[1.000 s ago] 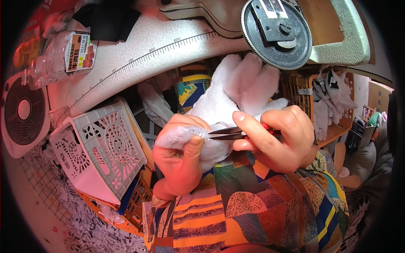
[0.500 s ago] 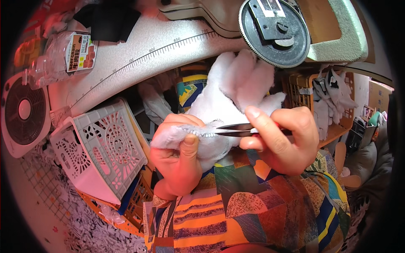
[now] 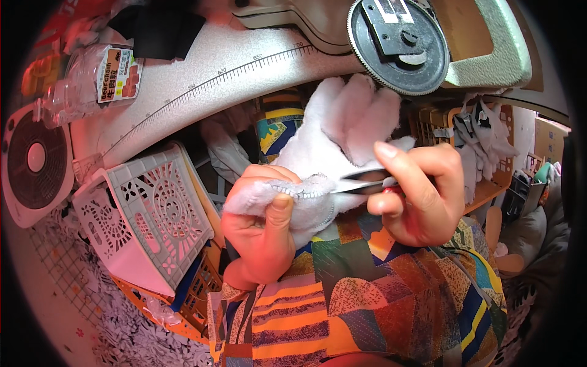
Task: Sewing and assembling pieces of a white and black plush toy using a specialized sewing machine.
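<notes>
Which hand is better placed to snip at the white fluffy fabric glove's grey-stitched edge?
Probably the right hand: it holds dark metal snips, blades parted and pointing toward the grey-stitched edge. The left hand is occupied, pinching the white fluffy fabric glove beside that stitching.

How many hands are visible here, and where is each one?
2. The left hand, left of centre, pinches the white glove by its stitched edge; the right hand, right of centre, holds dark-bladed scissors. No others show.
</notes>
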The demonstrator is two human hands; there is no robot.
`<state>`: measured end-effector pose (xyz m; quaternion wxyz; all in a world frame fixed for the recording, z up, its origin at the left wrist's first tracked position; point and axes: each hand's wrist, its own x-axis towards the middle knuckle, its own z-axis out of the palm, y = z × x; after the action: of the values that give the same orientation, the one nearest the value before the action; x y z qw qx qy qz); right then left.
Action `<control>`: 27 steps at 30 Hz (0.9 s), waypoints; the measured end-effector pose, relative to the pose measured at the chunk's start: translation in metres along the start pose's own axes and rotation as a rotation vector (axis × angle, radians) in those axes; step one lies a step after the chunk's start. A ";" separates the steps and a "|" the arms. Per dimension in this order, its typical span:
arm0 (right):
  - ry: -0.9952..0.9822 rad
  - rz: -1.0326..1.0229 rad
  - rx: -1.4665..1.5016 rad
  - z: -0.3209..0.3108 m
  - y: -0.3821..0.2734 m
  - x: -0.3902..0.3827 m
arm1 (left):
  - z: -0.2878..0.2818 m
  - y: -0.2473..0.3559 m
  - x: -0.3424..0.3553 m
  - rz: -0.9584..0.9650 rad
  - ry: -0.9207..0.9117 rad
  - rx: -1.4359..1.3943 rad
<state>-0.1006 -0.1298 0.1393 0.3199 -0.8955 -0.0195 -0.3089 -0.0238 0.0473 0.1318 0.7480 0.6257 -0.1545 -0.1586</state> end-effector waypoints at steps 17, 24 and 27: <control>-0.159 0.257 0.875 0.023 0.007 0.007 | 0.002 -0.001 -0.003 -0.032 -0.034 0.016; -0.102 0.383 1.315 -0.006 0.012 -0.007 | -0.004 0.001 0.001 -0.153 0.060 -0.084; 0.055 0.505 1.265 -0.019 0.012 -0.012 | -0.004 -0.001 0.002 -0.147 0.040 -0.085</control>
<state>-0.1177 -0.1481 0.1372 0.8447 -0.5049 0.0213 -0.1765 -0.0199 0.0498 0.1299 0.7632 0.6060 -0.0863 -0.2070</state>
